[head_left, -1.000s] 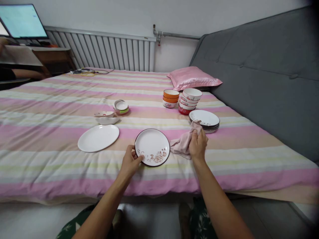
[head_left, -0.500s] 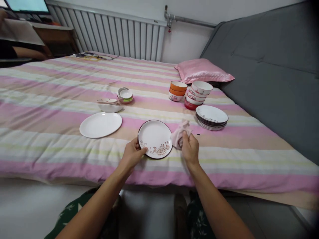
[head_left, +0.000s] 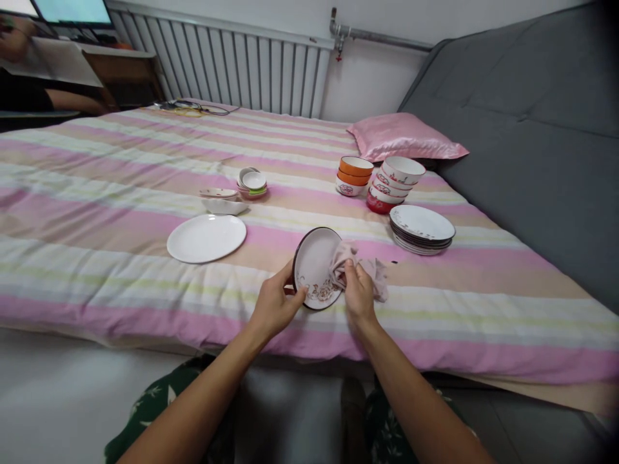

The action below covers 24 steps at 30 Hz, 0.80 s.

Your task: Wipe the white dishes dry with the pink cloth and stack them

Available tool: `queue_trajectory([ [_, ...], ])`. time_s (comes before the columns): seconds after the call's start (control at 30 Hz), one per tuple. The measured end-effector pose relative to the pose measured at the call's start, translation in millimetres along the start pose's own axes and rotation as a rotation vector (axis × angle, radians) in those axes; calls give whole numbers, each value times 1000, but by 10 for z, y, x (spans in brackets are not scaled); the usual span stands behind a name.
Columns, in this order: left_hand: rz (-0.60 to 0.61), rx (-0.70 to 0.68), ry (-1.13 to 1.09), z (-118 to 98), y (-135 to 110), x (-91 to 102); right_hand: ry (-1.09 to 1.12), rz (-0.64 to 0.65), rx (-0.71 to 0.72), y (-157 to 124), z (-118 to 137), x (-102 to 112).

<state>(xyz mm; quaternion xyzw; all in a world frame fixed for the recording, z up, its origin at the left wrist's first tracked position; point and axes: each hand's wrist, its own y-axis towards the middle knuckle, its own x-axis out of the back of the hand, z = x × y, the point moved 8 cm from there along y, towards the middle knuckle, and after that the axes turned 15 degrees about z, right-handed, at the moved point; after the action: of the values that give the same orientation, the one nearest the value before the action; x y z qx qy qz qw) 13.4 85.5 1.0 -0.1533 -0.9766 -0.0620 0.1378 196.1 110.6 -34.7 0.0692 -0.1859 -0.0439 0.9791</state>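
My left hand [head_left: 278, 299] grips the left edge of a white plate [head_left: 314, 261] with a dark rim and brown flower print, thumb on its face. The plate is tilted, turned toward the right. In my right hand [head_left: 358, 293] is a crumpled pale pink cloth [head_left: 374, 274], pressed against the plate's right side and covering part of it. To the right lies a stack of plates [head_left: 422, 222], patterned like the held one on top. On the left, a white oval platter [head_left: 207, 238] lies flat on the striped bedspread [head_left: 159, 296].
Two stacks of bowls, one orange-topped [head_left: 355, 166] and one red-and-white [head_left: 401, 171], stand behind the plates. Small dishes [head_left: 252, 180] and boat-shaped dishes [head_left: 225, 205] sit left of centre. Farther back are a pink pillow [head_left: 409, 136] and cables [head_left: 193, 108]. Another person's arm [head_left: 17, 42] shows far left.
The plate has tipped from facing up to a steeper tilt. My right hand has brought the cloth from beside the rim onto the plate's right side. The view has shifted slightly.
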Motion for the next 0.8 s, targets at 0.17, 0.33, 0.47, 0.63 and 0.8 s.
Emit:
queue_trajectory([
  [0.17, 52, -88, 67, -144, -47, -64, -237, 23, 170, -111, 357, -144],
  [0.33, 68, -139, 113, -189, -59, -104, -248, 10, 277, -143, 454, -232],
  [0.47, 82, -129, 102, -191, -54, -117, -211, 54, 321, -132, 474, -267],
  [0.63, 90, -156, 138, -201, -68, -107, -250, 104, 387, -181, 531, -291],
  [0.8, 94, -209, 221, -226, -77, -93, -375, 162, 565, -309, 610, -384],
])
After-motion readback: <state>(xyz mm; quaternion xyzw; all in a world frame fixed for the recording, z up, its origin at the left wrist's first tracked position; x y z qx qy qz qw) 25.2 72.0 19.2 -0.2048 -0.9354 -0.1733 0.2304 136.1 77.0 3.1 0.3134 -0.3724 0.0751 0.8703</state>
